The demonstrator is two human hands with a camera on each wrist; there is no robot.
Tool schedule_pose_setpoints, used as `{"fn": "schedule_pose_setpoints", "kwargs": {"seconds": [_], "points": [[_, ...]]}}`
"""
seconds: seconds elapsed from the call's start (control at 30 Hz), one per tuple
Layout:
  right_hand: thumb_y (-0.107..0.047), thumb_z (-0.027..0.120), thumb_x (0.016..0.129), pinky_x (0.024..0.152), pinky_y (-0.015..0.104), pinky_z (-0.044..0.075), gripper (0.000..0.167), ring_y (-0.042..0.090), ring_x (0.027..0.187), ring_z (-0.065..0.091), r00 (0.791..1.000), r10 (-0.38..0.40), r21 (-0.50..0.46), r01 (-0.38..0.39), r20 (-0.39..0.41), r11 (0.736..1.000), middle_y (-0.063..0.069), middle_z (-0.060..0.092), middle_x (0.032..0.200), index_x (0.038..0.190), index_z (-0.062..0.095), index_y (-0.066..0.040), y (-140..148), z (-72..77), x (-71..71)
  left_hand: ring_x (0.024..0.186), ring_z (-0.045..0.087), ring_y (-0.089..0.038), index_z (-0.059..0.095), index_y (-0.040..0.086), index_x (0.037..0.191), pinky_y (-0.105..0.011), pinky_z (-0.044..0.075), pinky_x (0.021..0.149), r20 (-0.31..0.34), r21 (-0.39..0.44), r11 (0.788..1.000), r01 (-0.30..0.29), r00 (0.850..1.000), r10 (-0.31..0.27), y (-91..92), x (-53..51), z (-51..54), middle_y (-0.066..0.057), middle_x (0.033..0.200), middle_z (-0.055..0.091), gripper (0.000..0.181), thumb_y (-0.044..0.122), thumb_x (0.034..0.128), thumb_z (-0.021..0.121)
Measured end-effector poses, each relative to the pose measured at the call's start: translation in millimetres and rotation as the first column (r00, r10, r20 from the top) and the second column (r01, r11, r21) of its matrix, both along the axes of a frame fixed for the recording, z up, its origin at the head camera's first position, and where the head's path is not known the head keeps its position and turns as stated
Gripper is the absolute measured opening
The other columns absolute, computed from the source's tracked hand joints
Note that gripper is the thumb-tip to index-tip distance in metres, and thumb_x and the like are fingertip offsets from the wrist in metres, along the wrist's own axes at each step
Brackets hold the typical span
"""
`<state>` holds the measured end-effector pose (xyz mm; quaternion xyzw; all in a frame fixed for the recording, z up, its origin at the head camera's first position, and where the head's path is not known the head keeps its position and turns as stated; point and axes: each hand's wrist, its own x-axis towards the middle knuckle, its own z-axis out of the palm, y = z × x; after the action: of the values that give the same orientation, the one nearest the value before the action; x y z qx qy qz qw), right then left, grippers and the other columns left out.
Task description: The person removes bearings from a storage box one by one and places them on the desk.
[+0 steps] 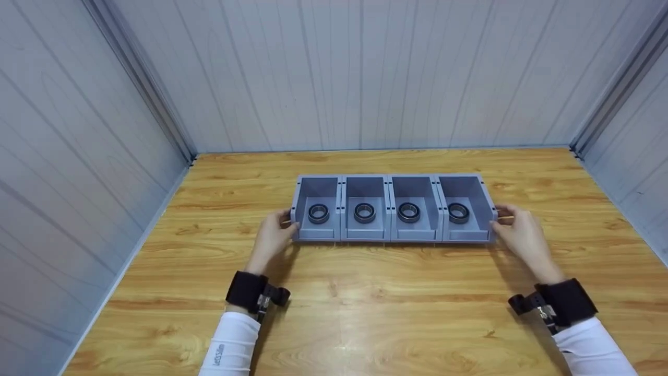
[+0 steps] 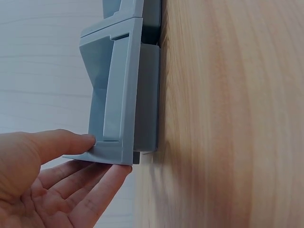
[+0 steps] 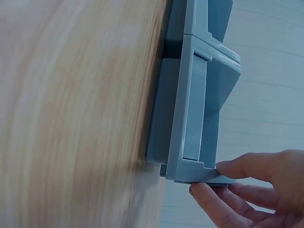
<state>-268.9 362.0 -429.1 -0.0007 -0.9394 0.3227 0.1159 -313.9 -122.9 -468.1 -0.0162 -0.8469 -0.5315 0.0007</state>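
Observation:
A row of several grey-blue plastic storage bins point(image 1: 365, 236), joined side by side, sits on the wooden table. Each bin holds one ball bearing, from the leftmost bearing point(image 1: 318, 220) to the rightmost bearing point(image 1: 459, 219). My left hand point(image 1: 272, 233) grips the outer side wall of the left end bin point(image 2: 116, 95), thumb over the rim and fingers outside and beneath it. At the opposite end, my right hand point(image 1: 522, 236) pinches the outer wall of the right end bin point(image 3: 194, 104) the same way. The bearings are hidden in both wrist views.
The wooden table point(image 1: 344, 313) reaches back to a pale panelled wall point(image 1: 334, 73). More panels stand on the left point(image 1: 62, 156) and on the right point(image 1: 636, 120). Each wrist wears a black strap with a small camera.

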Motion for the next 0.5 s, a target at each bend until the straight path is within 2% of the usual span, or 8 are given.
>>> {"fn": "schedule_pose_setpoints", "kwargs": {"seconds": [0.07, 0.13, 0.2, 0.23, 0.3, 0.5], "points": [[-0.002, 0.065, 0.093, 0.07, 0.01, 0.056, 0.045, 0.052, 0.106, 0.069, 1.0, 0.003, 0.013, -0.003, 0.001, 1.0, 0.04, 0.068, 0.116, 0.133, 0.056, 0.017, 0, 1.1, 0.2, 0.132, 0.061, -0.044, 0.05, -0.013, 0.142, -0.046, 0.054, 0.111, -0.003, 0.001, 1.0, -0.002, 1.0, 0.002, -0.2, 0.7, 0.5, -0.033, 0.14, 0.06, 0.048, 0.001, 0.0969, 0.06], [-0.003, 0.064, 0.093, 0.076, 0.027, 0.064, 0.045, 0.051, 0.106, 0.07, 1.0, 0.007, 0.027, -0.007, 0.009, 1.0, 0.04, 0.068, 0.117, 0.134, 0.055, 0.016, 0, 2.3, 0.9, 0.131, 0.061, -0.044, 0.051, -0.013, 0.141, -0.046, 0.054, 0.111, -0.007, -0.001, 1.0, -0.004, 1.0, 0.004, -0.3, 1.5, 1.3, -0.033, 0.14, 0.06, 0.047, 0.001, 0.0966, 0.06], [-0.003, 0.064, 0.094, 0.083, 0.045, 0.064, 0.046, 0.051, 0.106, 0.069, 1.0, 0.011, 0.043, -0.011, 0.021, 0.999, 0.039, 0.067, 0.119, 0.135, 0.055, 0.016, 0, 3.5, 1.8, 0.131, 0.061, -0.044, 0.052, -0.013, 0.14, -0.046, 0.055, 0.111, -0.007, 0.0, 1.0, -0.006, 1.0, 0.006, -0.1, 2.0, 2.1, -0.033, 0.139, 0.06, 0.047, 0.0, 0.0965, 0.06], [-0.003, 0.064, 0.094, 0.085, 0.051, 0.063, 0.047, 0.051, 0.106, 0.069, 1.0, 0.013, 0.049, -0.014, 0.028, 0.999, 0.039, 0.067, 0.119, 0.135, 0.054, 0.016, 0, 4.3, 2.3, 0.131, 0.061, -0.044, 0.052, -0.013, 0.14, -0.046, 0.055, 0.11, -0.007, -0.001, 1.0, -0.007, 1.0, 0.007, -0.1, 2.2, 2.3, -0.033, 0.139, 0.06, 0.047, 0.001, 0.0963, 0.06], [-0.004, 0.064, 0.094, 0.088, 0.056, 0.061, 0.048, 0.051, 0.106, 0.069, 0.999, 0.017, 0.06, -0.019, 0.043, 0.998, 0.039, 0.066, 0.12, 0.136, 0.053, 0.015, -1, 6.1, 3.0, 0.13, 0.062, -0.044, 0.052, -0.013, 0.14, -0.046, 0.055, 0.11, -0.008, -0.005, 1.0, -0.009, 1.0, 0.009, -0.1, 2.5, 3.0, -0.033, 0.139, 0.06, 0.046, 0.001, 0.0961, 0.061], [-0.005, 0.067, 0.093, 0.09, 0.059, 0.06, 0.048, 0.055, 0.109, 0.066, 0.998, 0.027, 0.092, -0.033, 0.06, 0.995, 0.04, 0.064, 0.122, 0.134, 0.055, 0.016, 1, 10.9, 2.5, 0.13, 0.062, -0.044, 0.052, -0.013, 0.14, -0.046, 0.055, 0.11, -0.008, -0.016, 1.0, -0.008, 1.0, 0.008, -1.6, 3.7, 5.3, -0.034, 0.138, 0.061, 0.047, 0.001, 0.0958, 0.061]]}}
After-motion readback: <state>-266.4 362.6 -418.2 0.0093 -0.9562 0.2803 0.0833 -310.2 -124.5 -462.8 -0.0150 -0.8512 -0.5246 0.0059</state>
